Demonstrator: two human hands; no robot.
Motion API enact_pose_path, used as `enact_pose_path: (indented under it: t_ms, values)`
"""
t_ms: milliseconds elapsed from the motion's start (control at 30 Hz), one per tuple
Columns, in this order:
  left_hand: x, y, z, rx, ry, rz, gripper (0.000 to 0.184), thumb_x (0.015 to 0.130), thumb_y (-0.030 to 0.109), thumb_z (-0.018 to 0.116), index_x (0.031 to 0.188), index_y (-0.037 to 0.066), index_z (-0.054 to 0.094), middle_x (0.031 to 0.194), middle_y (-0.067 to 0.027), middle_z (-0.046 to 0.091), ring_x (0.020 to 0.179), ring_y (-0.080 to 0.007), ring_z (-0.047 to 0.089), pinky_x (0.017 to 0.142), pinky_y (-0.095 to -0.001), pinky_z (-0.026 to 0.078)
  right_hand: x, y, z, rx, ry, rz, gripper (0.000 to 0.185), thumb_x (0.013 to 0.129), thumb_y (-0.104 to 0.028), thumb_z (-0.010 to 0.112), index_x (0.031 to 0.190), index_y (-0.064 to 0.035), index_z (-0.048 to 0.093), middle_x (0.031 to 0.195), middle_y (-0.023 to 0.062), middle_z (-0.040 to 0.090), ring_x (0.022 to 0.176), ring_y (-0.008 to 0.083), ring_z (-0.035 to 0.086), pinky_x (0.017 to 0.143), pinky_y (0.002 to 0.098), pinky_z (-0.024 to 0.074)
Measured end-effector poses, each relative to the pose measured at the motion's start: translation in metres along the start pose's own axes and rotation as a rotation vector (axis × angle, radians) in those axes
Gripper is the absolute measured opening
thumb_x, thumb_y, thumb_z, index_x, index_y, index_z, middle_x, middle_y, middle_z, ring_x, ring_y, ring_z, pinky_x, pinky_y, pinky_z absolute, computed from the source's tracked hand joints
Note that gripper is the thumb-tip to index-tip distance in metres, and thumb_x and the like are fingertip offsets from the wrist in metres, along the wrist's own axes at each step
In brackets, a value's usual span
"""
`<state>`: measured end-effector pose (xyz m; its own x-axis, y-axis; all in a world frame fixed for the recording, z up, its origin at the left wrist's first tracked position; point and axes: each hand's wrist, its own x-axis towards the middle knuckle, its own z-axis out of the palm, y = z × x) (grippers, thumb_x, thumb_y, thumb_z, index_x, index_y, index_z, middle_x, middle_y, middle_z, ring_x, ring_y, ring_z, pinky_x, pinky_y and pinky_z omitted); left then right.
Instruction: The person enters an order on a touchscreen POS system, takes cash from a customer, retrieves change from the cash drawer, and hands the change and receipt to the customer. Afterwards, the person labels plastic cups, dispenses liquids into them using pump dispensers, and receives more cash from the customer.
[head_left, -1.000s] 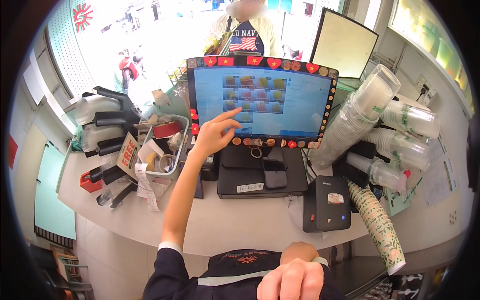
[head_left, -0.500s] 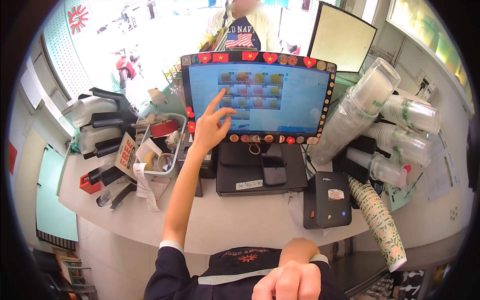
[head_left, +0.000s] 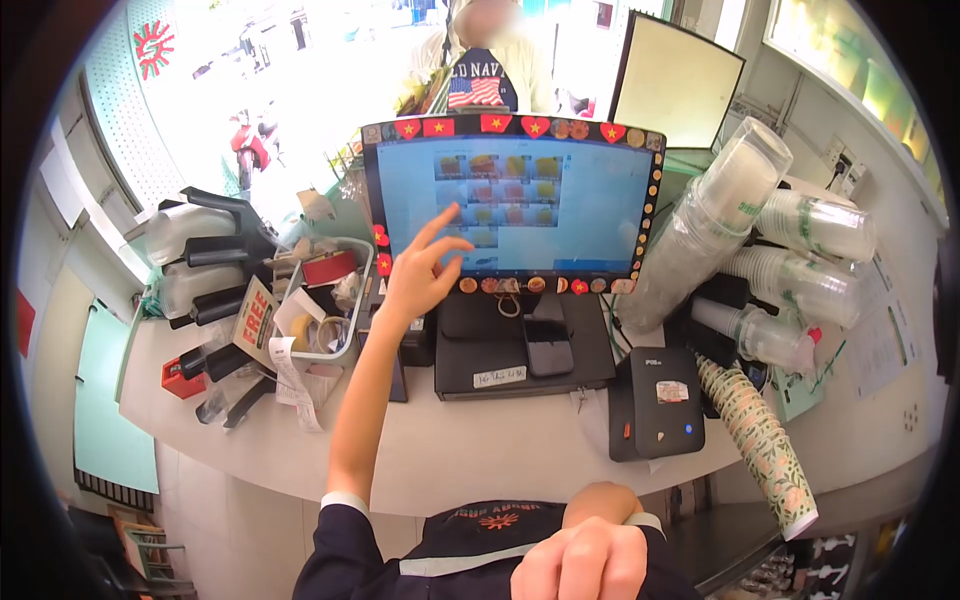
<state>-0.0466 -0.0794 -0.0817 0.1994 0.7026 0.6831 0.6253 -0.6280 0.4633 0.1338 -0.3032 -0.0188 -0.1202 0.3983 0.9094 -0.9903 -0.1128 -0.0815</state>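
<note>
My left hand [head_left: 422, 275] is raised in front of a touchscreen monitor [head_left: 595, 235], index finger stretched out and the other fingers loosely bent and apart. The fingertip is at the left part of a grid of small pictures on the display; whether it touches the glass I cannot tell. Flag and heart stickers line the monitor's frame. Close to the camera, my right hand [head_left: 583, 562] is curled into a fist before my dark apron [head_left: 480, 520], its palm side hidden. No object shows in it.
Under the screen a phone [head_left: 548, 345] lies on a black cash drawer [head_left: 480, 383]. A black printer [head_left: 655, 405], stacked plastic cups [head_left: 715, 220] and patterned paper cups [head_left: 760, 445] stand right. Left are a basket [head_left: 352, 325] and a FREE sign [head_left: 255, 320]. A person [head_left: 482, 70] stands beyond the monitor.
My left index fingertip has shifted slightly down and right on the screen's picture grid. The camera view has tilted a little. My right fist stays in about the same place.
</note>
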Motion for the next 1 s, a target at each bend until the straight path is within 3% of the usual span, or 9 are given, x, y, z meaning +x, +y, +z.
enact_pose_path:
  t_ms: [133, 233, 333, 367, 467, 600, 667, 800, 1000]
  values:
    - [-0.004, 0.002, 0.008, -0.051, -0.061, 0.057, 0.014, 0.074, 0.006, 0.057, 0.086, 0.012, 0.063, 0.125, -0.0049, 0.051, 0.049, -0.0126, 0.054, 0.049, -0.0253, 0.045, 0.006, -0.006, 0.016, -0.301, 0.173, -0.045, 0.019, 0.075, -0.003, 0.067, 0.060, -0.0018, 0.054, 0.079, 0.0133, 0.051, 0.066, 0.0243, 0.051, 0.059, 0.0292, 0.0471]
    - [-0.005, 0.011, 0.012, -0.055, -0.159, 0.029, 0.009, 0.076, 0.009, 0.057, 0.082, 0.011, 0.062, 0.125, -0.0026, 0.051, 0.050, -0.0150, 0.056, 0.050, -0.0270, 0.046, 0.002, -0.010, 0.019, -0.302, 0.169, -0.019, 0.019, 0.075, -0.005, 0.068, 0.061, -0.0022, 0.055, 0.078, 0.0131, 0.052, 0.068, 0.0255, 0.052, 0.062, 0.0303, 0.0485]
    - [-0.004, 0.016, 0.016, -0.021, -0.232, -0.002, 0.013, 0.074, 0.008, 0.059, 0.086, 0.011, 0.063, 0.126, -0.0050, 0.051, 0.068, -0.0180, 0.063, 0.066, -0.0296, 0.049, 0.009, -0.011, 0.023, -0.319, 0.168, -0.002, 0.019, 0.075, -0.005, 0.068, 0.061, -0.0023, 0.055, 0.079, 0.0134, 0.052, 0.066, 0.0255, 0.052, 0.061, 0.0312, 0.0489]
    - [-0.006, 0.014, 0.021, -0.069, -0.178, 0.042, 0.008, 0.076, 0.011, 0.057, 0.082, 0.013, 0.062, 0.124, -0.0019, 0.052, 0.051, -0.0159, 0.057, 0.052, -0.0291, 0.047, 0.012, -0.011, 0.024, -0.328, 0.165, 0.006, 0.019, 0.075, -0.005, 0.068, 0.061, -0.0023, 0.055, 0.079, 0.0135, 0.052, 0.066, 0.0254, 0.052, 0.060, 0.0316, 0.0490]
    - [-0.006, 0.014, 0.028, -0.046, -0.185, 0.070, 0.008, 0.076, 0.011, 0.056, 0.082, 0.013, 0.062, 0.124, -0.0013, 0.052, 0.053, -0.0159, 0.057, 0.054, -0.0296, 0.047, 0.011, -0.010, 0.025, -0.289, 0.151, -0.002, 0.019, 0.075, -0.005, 0.068, 0.062, -0.0013, 0.055, 0.079, 0.0141, 0.052, 0.062, 0.0251, 0.052, 0.056, 0.0320, 0.0481]
    - [-0.004, 0.024, 0.029, -0.057, -0.321, -0.037, 0.012, 0.077, 0.009, 0.057, 0.087, 0.011, 0.063, 0.125, -0.0040, 0.051, 0.073, -0.0207, 0.062, 0.067, -0.0302, 0.049, 0.014, -0.014, 0.018, -0.246, 0.011, 0.037, 0.017, 0.075, -0.003, 0.067, 0.064, 0.0001, 0.055, 0.080, 0.0146, 0.052, 0.058, 0.0247, 0.051, 0.052, 0.0321, 0.0457]
    - [-0.007, 0.025, 0.032, -0.031, -0.330, -0.023, 0.013, 0.076, 0.009, 0.057, 0.087, 0.011, 0.063, 0.125, -0.0040, 0.051, 0.072, -0.0205, 0.062, 0.066, -0.0301, 0.049, 0.016, -0.015, 0.015, -0.203, -0.053, 0.064, 0.016, 0.075, -0.002, 0.067, 0.064, 0.0007, 0.055, 0.080, 0.0147, 0.052, 0.058, 0.0248, 0.051, 0.051, 0.0320, 0.0448]
    - [-0.008, 0.010, 0.042, 0.069, -0.212, -0.003, 0.010, 0.076, 0.013, 0.056, 0.084, 0.014, 0.062, 0.125, 0.0005, 0.051, 0.059, -0.0160, 0.059, 0.058, -0.0309, 0.048, 0.010, -0.013, 0.026, -0.216, 0.064, 0.019, 0.015, 0.075, -0.001, 0.067, 0.064, 0.0001, 0.056, 0.080, 0.0146, 0.052, 0.058, 0.0247, 0.051, 0.051, 0.0317, 0.0446]
    - [0.003, 0.019, 0.026, 0.054, -0.144, -0.156, 0.018, 0.074, 0.008, 0.056, 0.090, 0.012, 0.062, 0.131, -0.0040, 0.046, 0.058, -0.0166, 0.059, 0.062, -0.0301, 0.049, 0.001, -0.012, 0.027, -0.133, 0.088, 0.026, 0.015, 0.076, -0.001, 0.066, 0.064, -0.0004, 0.056, 0.080, 0.0143, 0.054, 0.059, 0.0238, 0.052, 0.053, 0.0311, 0.0450]
